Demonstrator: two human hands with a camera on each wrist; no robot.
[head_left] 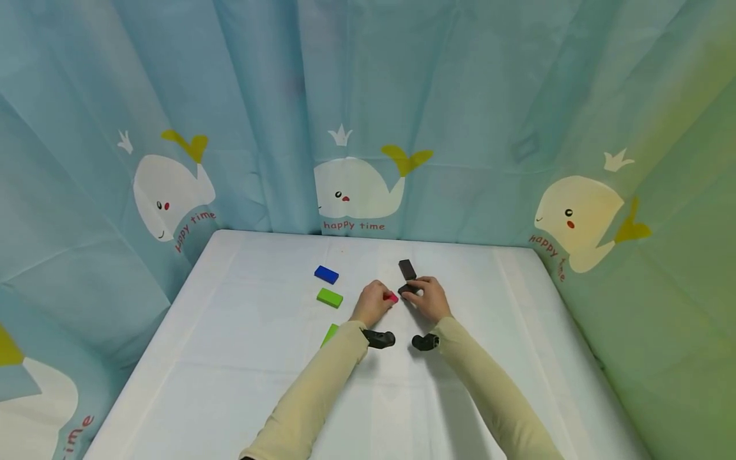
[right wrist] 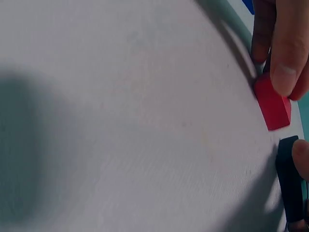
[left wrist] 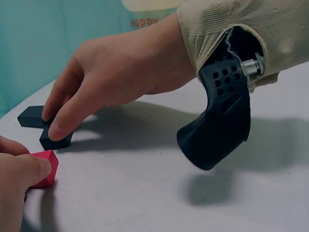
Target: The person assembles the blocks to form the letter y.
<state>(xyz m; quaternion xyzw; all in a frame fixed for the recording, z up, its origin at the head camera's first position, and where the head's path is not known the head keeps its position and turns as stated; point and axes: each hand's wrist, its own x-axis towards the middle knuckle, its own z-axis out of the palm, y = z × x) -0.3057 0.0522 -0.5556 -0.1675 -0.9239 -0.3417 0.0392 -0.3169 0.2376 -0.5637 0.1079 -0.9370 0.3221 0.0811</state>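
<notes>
Smooth, matt faces on the red block (right wrist: pixel 270 108) and the black block (right wrist: pixel 289 193); look, finely ribbed cloth on the sleeve (left wrist: pixel 207 31), dull black plastic, it seems, for the wrist mount (left wrist: pixel 215 121) (that pin (left wrist: pixel 251 66), shiny metal!), a smooth, faintly sheened curtain (head_left: pixel 489 96).

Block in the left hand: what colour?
The block is pinkish red, clearest in the right wrist view.
</notes>
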